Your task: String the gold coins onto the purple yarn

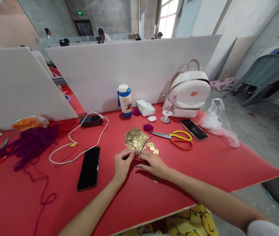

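Observation:
My left hand (123, 166) is closed in a pinch, thumb against forefinger, just in front of a pile of brass-coloured coins with holes (135, 139). From between the fingertips a thin strand of purple yarn (146, 143) sticks up to the right. My right hand (155, 164) meets it there, its fingers bent round the same spot and its thumb held lower. What else lies within the fingers is too small to tell. A few loose coins (152, 148) lie beside the pile, and one coin (156, 179) is partly under my right wrist.
Scissors (170, 135), a purple yarn ball (148, 127), a spool (166, 116) and a phone (194, 129) lie to the right. Another phone (89, 168), a white cable (53, 157) and tangled purple yarn (34, 141) are left. A bottle (124, 101) and backpack (188, 91) stand behind.

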A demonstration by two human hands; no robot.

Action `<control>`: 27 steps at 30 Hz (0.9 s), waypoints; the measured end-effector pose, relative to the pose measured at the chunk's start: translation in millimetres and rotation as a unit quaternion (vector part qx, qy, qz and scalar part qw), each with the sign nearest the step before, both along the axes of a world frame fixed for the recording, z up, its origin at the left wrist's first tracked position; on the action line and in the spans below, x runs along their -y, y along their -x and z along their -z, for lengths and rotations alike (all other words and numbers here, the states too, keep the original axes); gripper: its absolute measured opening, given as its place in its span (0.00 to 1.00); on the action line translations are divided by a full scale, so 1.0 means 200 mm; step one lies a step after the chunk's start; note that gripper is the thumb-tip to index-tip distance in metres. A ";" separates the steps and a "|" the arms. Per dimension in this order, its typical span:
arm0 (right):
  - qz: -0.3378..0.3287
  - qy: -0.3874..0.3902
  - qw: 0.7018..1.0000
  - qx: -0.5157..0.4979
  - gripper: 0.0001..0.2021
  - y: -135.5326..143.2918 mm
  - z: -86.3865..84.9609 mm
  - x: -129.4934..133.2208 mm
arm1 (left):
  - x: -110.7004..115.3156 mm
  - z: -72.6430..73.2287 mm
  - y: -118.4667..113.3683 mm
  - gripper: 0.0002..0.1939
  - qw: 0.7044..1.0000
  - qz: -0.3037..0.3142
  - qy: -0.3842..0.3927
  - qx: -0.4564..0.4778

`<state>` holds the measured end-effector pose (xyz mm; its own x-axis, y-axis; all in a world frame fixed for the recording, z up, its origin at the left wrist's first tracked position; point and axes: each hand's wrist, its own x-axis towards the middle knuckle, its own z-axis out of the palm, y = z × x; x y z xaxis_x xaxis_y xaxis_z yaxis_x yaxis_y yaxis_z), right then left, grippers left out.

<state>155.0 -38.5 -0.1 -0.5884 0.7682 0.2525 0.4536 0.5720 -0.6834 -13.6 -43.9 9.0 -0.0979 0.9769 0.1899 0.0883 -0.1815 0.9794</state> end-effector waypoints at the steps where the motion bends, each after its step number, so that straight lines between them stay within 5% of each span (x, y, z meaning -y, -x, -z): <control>1: -0.002 0.005 1.000 -0.011 0.08 0.00 0.00 0.00 | 0.00 0.00 0.00 0.07 1.000 -0.001 -0.002 -0.002; 10: 0.038 0.016 0.997 -0.071 0.06 -0.01 0.00 -0.01 | 0.00 0.00 0.00 0.07 1.000 -0.006 -0.007 -0.009; 17: -0.029 -0.032 0.994 -0.100 0.11 0.00 0.03 -0.01 | -0.01 0.01 0.00 0.07 1.000 -0.010 -0.014 -0.021; 27: -0.089 -0.125 0.985 -0.073 0.10 -0.02 -0.04 0.03 | 0.00 0.02 -0.01 0.06 0.999 -0.022 0.010 -0.043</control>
<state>158.6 -43.8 8.7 -0.6514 0.5593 0.5127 0.2389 0.7925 -0.5611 -11.1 -44.7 5.9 -0.1255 0.9756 0.1799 0.1796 -0.1560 0.9713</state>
